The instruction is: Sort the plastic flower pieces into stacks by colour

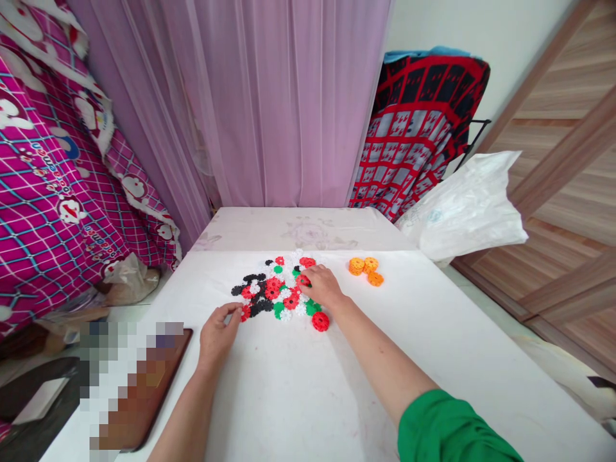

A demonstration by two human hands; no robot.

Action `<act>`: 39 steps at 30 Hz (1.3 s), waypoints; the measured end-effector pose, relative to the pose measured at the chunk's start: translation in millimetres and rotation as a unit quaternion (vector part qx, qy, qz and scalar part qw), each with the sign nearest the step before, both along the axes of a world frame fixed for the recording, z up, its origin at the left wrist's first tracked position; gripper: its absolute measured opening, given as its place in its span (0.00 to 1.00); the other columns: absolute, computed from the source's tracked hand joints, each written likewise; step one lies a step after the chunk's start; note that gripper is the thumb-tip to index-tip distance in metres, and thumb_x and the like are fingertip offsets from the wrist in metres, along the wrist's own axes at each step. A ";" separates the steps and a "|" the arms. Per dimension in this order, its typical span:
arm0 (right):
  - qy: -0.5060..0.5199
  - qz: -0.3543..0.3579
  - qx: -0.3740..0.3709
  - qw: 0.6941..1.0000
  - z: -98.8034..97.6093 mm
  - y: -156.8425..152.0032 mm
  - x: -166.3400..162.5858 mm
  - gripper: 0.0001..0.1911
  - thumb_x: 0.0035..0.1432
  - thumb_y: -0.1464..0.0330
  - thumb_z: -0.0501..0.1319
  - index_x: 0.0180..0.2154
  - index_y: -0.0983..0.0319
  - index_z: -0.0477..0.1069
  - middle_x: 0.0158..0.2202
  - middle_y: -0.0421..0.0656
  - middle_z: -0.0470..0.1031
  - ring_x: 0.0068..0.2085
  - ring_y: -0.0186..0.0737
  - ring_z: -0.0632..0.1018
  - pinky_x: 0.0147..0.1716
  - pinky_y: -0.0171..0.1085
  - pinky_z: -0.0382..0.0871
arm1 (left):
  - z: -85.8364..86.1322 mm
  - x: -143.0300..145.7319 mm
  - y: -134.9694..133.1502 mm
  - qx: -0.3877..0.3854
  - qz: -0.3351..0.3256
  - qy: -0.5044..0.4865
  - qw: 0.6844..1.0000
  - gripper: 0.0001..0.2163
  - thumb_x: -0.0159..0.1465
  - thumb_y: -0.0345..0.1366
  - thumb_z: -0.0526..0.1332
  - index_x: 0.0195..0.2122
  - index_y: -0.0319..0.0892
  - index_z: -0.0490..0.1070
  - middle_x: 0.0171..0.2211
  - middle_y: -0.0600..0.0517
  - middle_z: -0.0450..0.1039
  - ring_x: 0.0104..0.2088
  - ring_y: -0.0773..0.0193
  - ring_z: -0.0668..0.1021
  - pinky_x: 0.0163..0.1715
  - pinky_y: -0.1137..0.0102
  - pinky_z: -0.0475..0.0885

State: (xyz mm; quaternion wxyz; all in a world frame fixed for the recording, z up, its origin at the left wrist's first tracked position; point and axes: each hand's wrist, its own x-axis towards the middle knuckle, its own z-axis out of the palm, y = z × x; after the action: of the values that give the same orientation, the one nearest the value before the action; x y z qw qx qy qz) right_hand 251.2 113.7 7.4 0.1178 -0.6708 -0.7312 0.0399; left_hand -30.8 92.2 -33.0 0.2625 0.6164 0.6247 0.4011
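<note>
One left hand [220, 330] is resting over a white tabletop [283, 391], its fingers being curled nearly closed beside a red notched disc [246, 313]; whether it is gripping this, I cannot tell. Next, a loose heap of flat, toothed discs [273, 288] is lying, red, black, green and white. The right hand [325, 287] is bending half open over its right side, the hold being unclear. Further right, round orange discs [357, 265] are sitting together, some stacked.

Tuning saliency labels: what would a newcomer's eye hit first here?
First, the pile of red, black, white and green discs on the white table, between the left hand and right hand. Next, the orange discs, apart from it, right of the right hand. Then the bright magenta cloth along the picture's left side.
</note>
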 end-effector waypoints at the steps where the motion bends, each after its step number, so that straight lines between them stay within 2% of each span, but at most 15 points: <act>1: -0.002 0.002 0.001 1.000 -0.7 -0.7 0.9 0.15 0.58 0.64 0.61 0.47 0.60 0.75 0.49 0.47 0.75 0.52 0.47 0.70 0.51 0.41 0.61 | -0.6 -0.1 0.2 -0.001 0.001 -0.001 1.000 0.16 0.56 0.51 0.56 0.35 0.47 0.76 0.38 0.51 0.81 0.41 0.56 0.79 0.48 0.62 0.71; 7: -0.004 0.008 -0.009 1.000 -0.7 -0.4 2.1 0.17 0.57 0.61 0.63 0.46 0.60 0.75 0.48 0.49 0.75 0.51 0.48 0.71 0.51 0.42 0.62 | -3.6 -1.3 0.5 -0.009 -0.004 -0.004 1.000 0.17 0.56 0.52 0.56 0.37 0.48 0.76 0.40 0.51 0.81 0.45 0.55 0.79 0.51 0.61 0.68; 14: 0.031 -0.015 -0.002 0.999 9.1 0.0 -0.4 0.23 0.54 0.64 0.63 0.52 0.61 0.71 0.49 0.48 0.76 0.50 0.46 0.73 0.51 0.41 0.64 | 0.5 -1.1 -0.3 -0.005 -0.006 0.007 1.000 0.16 0.57 0.51 0.56 0.36 0.48 0.76 0.38 0.51 0.81 0.41 0.55 0.80 0.47 0.61 0.71; 18: 0.169 -0.062 0.022 0.983 12.4 -26.8 10.3 0.17 0.53 0.64 0.63 0.45 0.59 0.73 0.45 0.43 0.76 0.44 0.39 0.75 0.45 0.36 0.68 | 1.8 0.2 -0.9 0.012 -0.009 0.003 1.000 0.16 0.56 0.51 0.56 0.36 0.47 0.77 0.37 0.51 0.81 0.41 0.56 0.80 0.46 0.62 0.71; 20: 0.245 -0.072 0.026 0.966 9.0 -49.4 15.7 0.13 0.51 0.64 0.63 0.41 0.58 0.73 0.43 0.40 0.76 0.40 0.38 0.75 0.40 0.35 0.69 | 1.9 0.9 -1.2 0.013 -0.010 0.002 1.000 0.16 0.56 0.50 0.56 0.36 0.47 0.77 0.38 0.51 0.81 0.41 0.56 0.79 0.47 0.62 0.71; 22: 0.272 -0.062 0.032 0.960 2.8 -72.5 18.8 0.14 0.49 0.65 0.64 0.41 0.58 0.73 0.40 0.39 0.76 0.38 0.38 0.75 0.40 0.36 0.69 | 1.8 1.4 -1.5 0.010 -0.008 0.001 1.000 0.16 0.56 0.50 0.56 0.36 0.47 0.77 0.38 0.51 0.81 0.41 0.56 0.79 0.47 0.63 0.71; 27: 0.239 -0.044 0.060 0.968 -9.7 -105.6 16.7 0.20 0.46 0.70 0.63 0.44 0.58 0.72 0.40 0.41 0.76 0.42 0.41 0.76 0.46 0.40 0.68 | 1.3 1.5 -2.5 -0.002 -0.003 -0.002 1.000 0.16 0.56 0.50 0.56 0.37 0.47 0.76 0.39 0.51 0.80 0.42 0.56 0.79 0.48 0.62 0.70; 33: 0.187 -0.021 0.042 0.981 -7.1 -105.8 11.2 0.20 0.47 0.70 0.64 0.45 0.58 0.72 0.41 0.43 0.77 0.44 0.43 0.75 0.48 0.41 0.67 | -0.2 1.2 -1.5 0.001 -0.005 -0.003 1.000 0.16 0.56 0.50 0.56 0.36 0.47 0.76 0.39 0.51 0.81 0.42 0.56 0.79 0.48 0.62 0.70; 39: 0.163 -0.027 0.014 0.986 -4.9 -107.9 9.7 0.19 0.49 0.68 0.65 0.45 0.57 0.73 0.42 0.43 0.76 0.46 0.44 0.74 0.49 0.40 0.65 | 0.0 0.5 -0.9 -0.006 0.002 -0.003 1.000 0.16 0.56 0.50 0.57 0.37 0.47 0.77 0.39 0.51 0.81 0.43 0.56 0.79 0.49 0.62 0.70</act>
State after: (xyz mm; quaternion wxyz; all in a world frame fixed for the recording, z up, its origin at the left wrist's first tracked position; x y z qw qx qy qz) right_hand 260.9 5.8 2.5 0.2459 -0.6732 -0.6842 0.1350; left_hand -30.3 91.3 -33.0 0.2674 0.6125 0.6272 0.3998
